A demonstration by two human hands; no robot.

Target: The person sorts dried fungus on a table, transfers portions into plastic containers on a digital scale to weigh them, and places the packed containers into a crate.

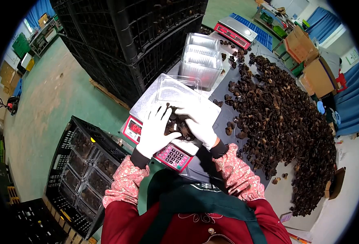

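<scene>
Both hands wear white gloves and meet over a clear plastic box on a red and silver digital scale [172, 157]. My left hand [157, 128] lies on the box's left side with its fingers spread. From the right, my right hand [197, 122] reaches over the contents, its fingers apart. Dark brown dried pieces [179, 127] show between the hands, inside the box. The box's clear lid [178, 87] stands open behind them. Red digits glow on the display at the scale's left, and a keypad shows at its front.
A large heap of dark dried pieces [277, 118] covers the table's right. Stacked clear boxes [202, 61] and a second scale [235, 32] stand behind. Tall black crates [126, 40] rise at the back left. Lower left, a black crate [61, 162] holds filled clear boxes [88, 187].
</scene>
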